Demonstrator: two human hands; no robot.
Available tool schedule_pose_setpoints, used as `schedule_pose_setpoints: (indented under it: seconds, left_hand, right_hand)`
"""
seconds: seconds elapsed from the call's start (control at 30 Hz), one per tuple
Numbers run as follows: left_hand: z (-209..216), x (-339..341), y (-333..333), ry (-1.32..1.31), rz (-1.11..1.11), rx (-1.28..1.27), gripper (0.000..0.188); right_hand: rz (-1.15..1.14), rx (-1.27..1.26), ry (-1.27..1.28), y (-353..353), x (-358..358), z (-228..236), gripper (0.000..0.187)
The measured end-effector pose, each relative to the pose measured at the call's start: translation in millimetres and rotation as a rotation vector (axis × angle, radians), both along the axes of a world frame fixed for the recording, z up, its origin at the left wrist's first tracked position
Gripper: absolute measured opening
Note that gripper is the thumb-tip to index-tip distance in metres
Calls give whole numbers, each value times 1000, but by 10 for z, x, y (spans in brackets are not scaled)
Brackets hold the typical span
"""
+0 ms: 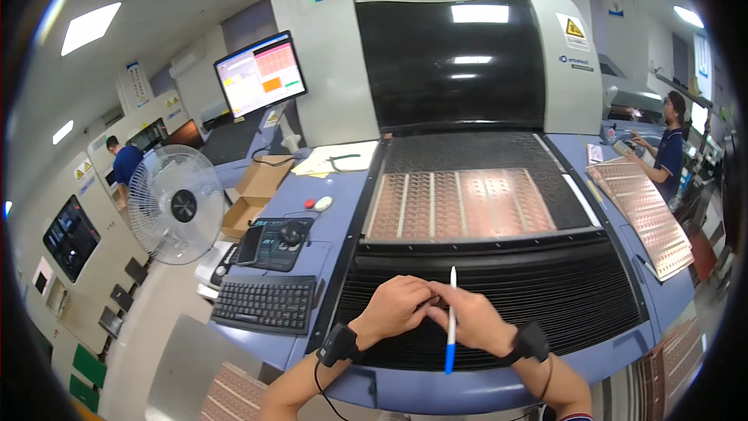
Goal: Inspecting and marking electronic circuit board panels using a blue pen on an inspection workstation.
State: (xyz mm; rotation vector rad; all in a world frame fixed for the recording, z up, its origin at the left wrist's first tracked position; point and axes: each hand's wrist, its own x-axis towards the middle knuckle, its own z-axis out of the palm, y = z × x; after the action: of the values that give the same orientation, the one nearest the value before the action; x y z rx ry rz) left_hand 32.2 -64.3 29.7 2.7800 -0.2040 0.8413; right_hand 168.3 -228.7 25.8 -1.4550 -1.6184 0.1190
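Observation:
My two hands meet in front of me, above the black pleated cover (576,284) at the machine's front edge. A white pen with a blue end (451,334) stands nearly upright in my right hand (479,321), blue end toward me. The fingers of my left hand (393,308) are bent and pressed together, touching the right hand's fingertips. Anything pinched between them is too small or hidden to make out. Beyond the hands, a copper-coloured patterned panel (448,203) lies flat on the black machine bed (460,152).
Left of the bed are a keyboard (265,304), a trackball (293,232), an open cardboard box (248,210), pliers (343,160) and a monitor (261,74). A fan (175,204) stands farther left. Another panel (643,214) leans at the right, near a co-worker (668,148).

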Motion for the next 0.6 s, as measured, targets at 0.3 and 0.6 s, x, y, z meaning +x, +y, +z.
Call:
schedule_pose_setpoints:
  seconds: [0.3, 0.6]
  left_hand:
    - [-173, -55, 25, -70, -7, -72, 14]
    - [-264, -122, -140, -2, -42, -81, 15]
  right_hand:
    - [20, 156, -70, -28, -9, -357, 33]
    - [77, 39, 57, -50, -39, -420, 15]
